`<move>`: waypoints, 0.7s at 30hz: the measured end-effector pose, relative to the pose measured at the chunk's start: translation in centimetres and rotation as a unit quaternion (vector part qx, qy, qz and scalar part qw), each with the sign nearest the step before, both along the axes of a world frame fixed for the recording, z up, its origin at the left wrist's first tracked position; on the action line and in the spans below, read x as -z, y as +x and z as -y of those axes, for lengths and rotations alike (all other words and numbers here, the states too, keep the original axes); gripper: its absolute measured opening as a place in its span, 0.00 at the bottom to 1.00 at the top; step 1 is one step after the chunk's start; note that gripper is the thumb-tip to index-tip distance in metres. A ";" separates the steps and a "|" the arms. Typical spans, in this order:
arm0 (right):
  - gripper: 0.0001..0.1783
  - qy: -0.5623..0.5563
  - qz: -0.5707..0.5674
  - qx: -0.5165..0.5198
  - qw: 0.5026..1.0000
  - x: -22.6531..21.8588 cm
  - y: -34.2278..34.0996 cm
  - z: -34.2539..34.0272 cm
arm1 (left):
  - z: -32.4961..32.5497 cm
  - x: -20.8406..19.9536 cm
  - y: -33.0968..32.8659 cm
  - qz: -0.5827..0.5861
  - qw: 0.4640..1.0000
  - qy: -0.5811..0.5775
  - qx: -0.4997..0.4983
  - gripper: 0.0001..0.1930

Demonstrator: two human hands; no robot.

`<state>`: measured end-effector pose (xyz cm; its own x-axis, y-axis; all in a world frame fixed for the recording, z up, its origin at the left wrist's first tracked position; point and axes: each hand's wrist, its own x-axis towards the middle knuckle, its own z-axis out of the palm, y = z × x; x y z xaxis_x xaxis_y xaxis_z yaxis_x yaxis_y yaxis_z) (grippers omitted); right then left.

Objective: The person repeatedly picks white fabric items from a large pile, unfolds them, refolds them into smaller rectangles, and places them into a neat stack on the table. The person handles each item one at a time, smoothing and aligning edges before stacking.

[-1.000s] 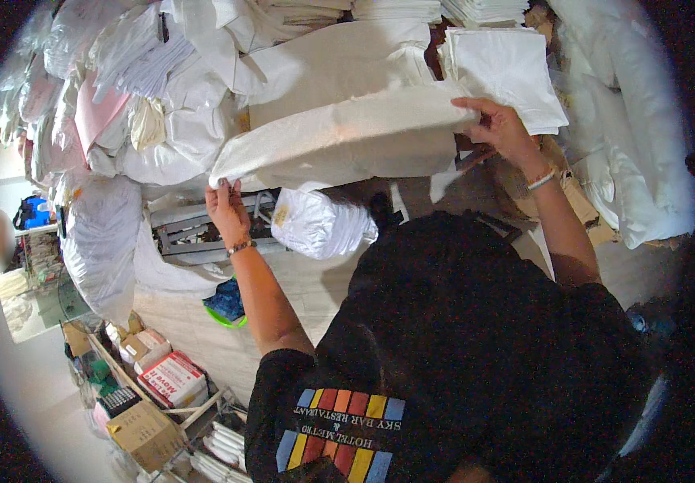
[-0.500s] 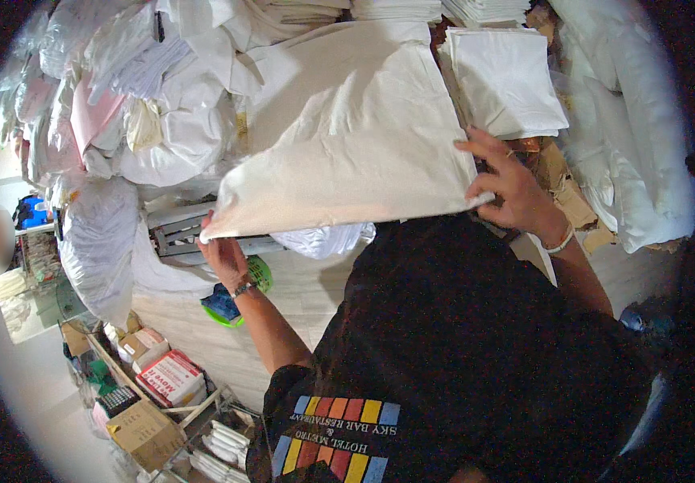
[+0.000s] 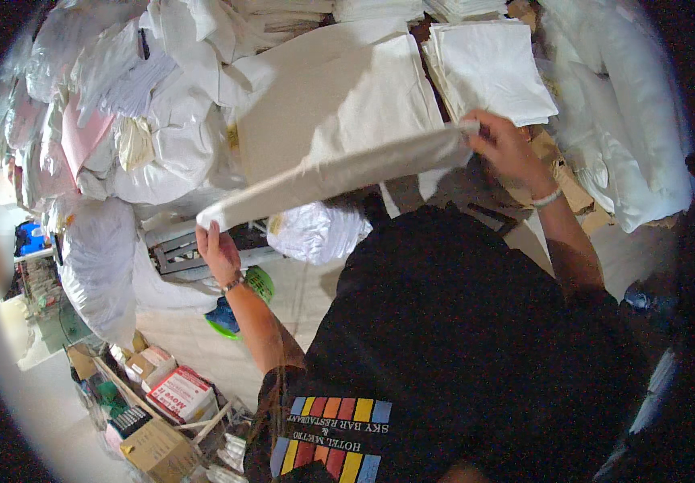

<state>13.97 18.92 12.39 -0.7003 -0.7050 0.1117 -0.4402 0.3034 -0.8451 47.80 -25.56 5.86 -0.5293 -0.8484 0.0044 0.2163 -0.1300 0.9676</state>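
The left hand (image 3: 219,258) pinches one corner of a cream cloth (image 3: 339,174), which spans between both hands beyond a white bundle (image 3: 315,233). The right hand (image 3: 512,154) pinches the opposite end, near stacked white linen (image 3: 488,72). Even tension should keep the edge straight.

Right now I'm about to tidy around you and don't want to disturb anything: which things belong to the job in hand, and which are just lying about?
In the job:
- left hand and right hand, gripping opposite ends of the white cloth
- probably the flat cloth behind it

Apparently just lying about:
- green basket
- red-and-white box
- brown box
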 end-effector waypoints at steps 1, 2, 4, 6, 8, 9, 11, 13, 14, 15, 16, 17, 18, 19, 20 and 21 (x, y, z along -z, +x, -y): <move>0.10 0.006 0.034 0.016 0.999 0.9 -1.7 1.1 | 0.7 -0.5 -1.7 0.040 0.999 -0.007 0.020 0.16; 0.10 0.034 0.072 0.050 0.996 1.8 -3.5 2.2 | 1.6 -0.9 -3.4 0.084 0.996 -0.020 0.034 0.17; 0.10 -0.080 0.064 0.070 0.992 3.8 -5.9 4.9 | 2.8 -0.4 -7.3 0.036 0.997 -0.030 0.060 0.20; 0.11 -0.149 0.031 0.084 0.985 5.6 -8.6 8.0 | 4.8 0.5 -11.5 0.058 0.990 -0.064 0.111 0.26; 0.12 -0.026 -0.067 0.162 0.984 6.9 -11.4 10.8 | 6.3 2.1 -14.5 0.093 0.984 -0.066 0.138 0.33; 0.12 0.044 -0.114 0.200 0.972 7.5 -12.5 11.7 | 7.1 3.0 -16.0 0.114 0.972 -0.130 0.156 0.37; 0.14 0.080 -0.136 0.207 0.965 8.9 -13.8 13.2 | 8.4 4.7 -18.3 0.138 0.958 -0.208 0.138 0.37; 0.12 0.117 -0.178 0.218 0.952 9.9 -14.5 14.1 | 9.6 5.9 -19.7 0.175 0.960 -0.168 0.142 0.37; 0.12 0.115 -0.180 0.228 0.950 10.3 -14.7 14.3 | 10.0 6.4 -20.4 0.201 0.948 -0.206 0.134 0.37; 0.12 0.122 -0.174 0.239 0.948 10.5 -14.8 14.5 | 10.3 6.9 -21.0 0.226 0.937 -0.235 0.122 0.37; 0.12 0.123 -0.174 0.246 0.946 10.6 -14.9 14.6 | 10.7 7.4 -21.5 0.252 0.925 -0.263 0.111 0.37; 0.12 0.127 -0.168 0.259 0.943 10.6 -15.0 14.8 | 11.1 7.9 -21.9 0.288 0.893 -0.334 0.096 0.37; 0.12 0.124 -0.168 0.268 0.941 10.5 -15.1 15.0 | 11.5 8.4 -22.2 0.321 0.854 -0.402 0.079 0.36; 0.12 0.130 -0.158 0.282 0.937 10.2 -15.2 15.2 | 12.0 8.9 -22.5 0.333 0.806 -0.486 0.056 0.35; 0.14 0.124 -0.144 0.278 0.942 9.9 -15.1 15.4 | 12.5 9.5 -22.7 0.352 0.811 -0.462 0.072 0.35; 0.15 0.125 -0.120 0.278 0.945 9.6 -15.0 15.6 | 13.0 10.1 -23.0 0.353 0.813 -0.456 0.082 0.34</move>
